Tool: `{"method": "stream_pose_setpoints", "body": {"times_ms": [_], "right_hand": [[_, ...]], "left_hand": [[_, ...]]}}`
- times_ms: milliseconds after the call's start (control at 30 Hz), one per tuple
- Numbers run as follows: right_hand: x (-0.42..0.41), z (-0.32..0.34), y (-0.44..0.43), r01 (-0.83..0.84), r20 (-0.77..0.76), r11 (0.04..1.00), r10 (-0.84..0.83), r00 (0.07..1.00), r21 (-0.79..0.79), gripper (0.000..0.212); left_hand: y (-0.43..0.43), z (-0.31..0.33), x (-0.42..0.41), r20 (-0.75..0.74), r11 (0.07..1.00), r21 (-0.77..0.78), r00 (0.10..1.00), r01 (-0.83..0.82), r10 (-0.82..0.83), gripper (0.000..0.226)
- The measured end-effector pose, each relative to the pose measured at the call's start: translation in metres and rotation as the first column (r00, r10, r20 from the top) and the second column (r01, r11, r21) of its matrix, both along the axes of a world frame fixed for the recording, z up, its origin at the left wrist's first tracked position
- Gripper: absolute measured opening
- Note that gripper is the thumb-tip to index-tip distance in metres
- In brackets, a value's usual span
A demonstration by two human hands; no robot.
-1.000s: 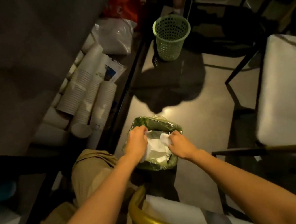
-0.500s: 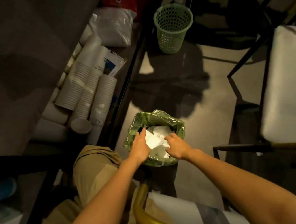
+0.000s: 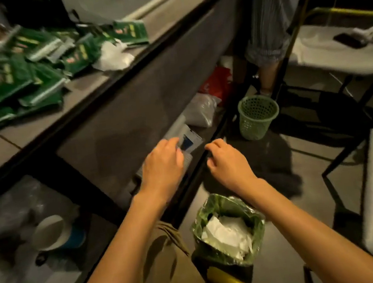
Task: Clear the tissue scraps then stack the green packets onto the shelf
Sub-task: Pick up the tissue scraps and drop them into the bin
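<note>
White tissue scraps (image 3: 227,234) lie inside a bin lined with a green bag (image 3: 258,222) on the floor near my knee. My left hand (image 3: 162,166) and my right hand (image 3: 228,164) hover above the bin, both empty with fingers loosely curled. Several green packets (image 3: 20,71) lie in a loose heap on the grey counter (image 3: 40,124) at the upper left. One crumpled white tissue (image 3: 112,58) rests on the counter beside the packets.
Below the counter a shelf holds a clear bag (image 3: 200,110), a red bag (image 3: 218,83) and paper items. A green mesh basket (image 3: 258,116) stands on the floor. Another person's legs (image 3: 266,32) are behind it. White chairs stand at right; a cup (image 3: 53,231) sits lower left.
Both hands have let go of the tissue in the bin and risen above it. My view has swung up, bringing the counter with the packets into sight.
</note>
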State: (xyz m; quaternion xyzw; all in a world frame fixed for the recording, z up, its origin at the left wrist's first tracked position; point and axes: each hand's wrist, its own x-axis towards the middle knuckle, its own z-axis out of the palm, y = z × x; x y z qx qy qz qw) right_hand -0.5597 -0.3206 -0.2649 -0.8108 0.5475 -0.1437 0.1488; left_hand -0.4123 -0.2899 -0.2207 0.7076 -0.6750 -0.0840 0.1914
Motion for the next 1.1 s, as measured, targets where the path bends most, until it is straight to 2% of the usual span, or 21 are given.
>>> {"method": "stream_pose_setpoints", "body": {"times_ms": [167,267,367,500,600,667,800,867,967,1100], "right_hand": [[0.057,0.103,0.004,-0.071,0.200,0.963,0.126,0.972,-0.260,0.029],[0.096,0.140,0.006,-0.153,0.188,0.927,0.228,0.955,-0.344,0.030],[0.133,0.157,-0.002,-0.228,0.109,0.893,0.290,0.951,-0.387,0.027],[0.172,0.158,-0.024,-0.277,0.012,0.887,0.302,0.953,-0.371,0.038],[0.193,0.152,-0.040,-0.287,-0.064,0.849,0.290,0.955,-0.443,0.044],[0.203,0.151,-0.046,-0.241,-0.070,0.860,0.235,0.969,-0.451,0.052],[0.213,0.157,-0.059,-0.051,-0.018,0.962,0.048,0.999,-0.270,0.066],[0.214,0.159,-0.064,-0.008,-0.005,0.988,0.008,1.000,-0.152,0.069],[0.213,0.158,-0.070,0.018,0.042,0.997,-0.015,0.999,-0.081,0.062],[0.212,0.156,-0.066,0.008,0.081,0.981,0.008,0.997,-0.194,0.039]], "left_hand": [[0.025,0.093,0.043,-0.047,0.932,-0.329,0.988,-0.152,0.145,0.031],[0.035,0.124,0.077,-0.089,0.881,-0.412,0.972,-0.233,0.216,0.029],[0.044,0.139,0.117,-0.135,0.826,-0.442,0.937,-0.349,0.323,0.027],[0.048,0.142,0.164,-0.097,0.802,-0.367,0.877,-0.471,0.470,0.028],[0.043,0.139,0.189,0.029,0.812,-0.250,0.834,-0.528,0.552,0.032],[0.039,0.139,0.200,0.110,0.809,-0.188,0.806,-0.557,0.581,0.035],[0.026,0.141,0.212,0.122,0.812,-0.067,0.803,-0.580,0.584,0.036],[0.021,0.140,0.217,0.131,0.798,0.000,0.791,-0.602,0.597,0.044],[0.015,0.136,0.217,0.158,0.778,0.067,0.776,-0.625,0.610,0.053],[0.015,0.133,0.214,0.133,0.809,-0.027,0.800,-0.587,0.585,0.041]]}}
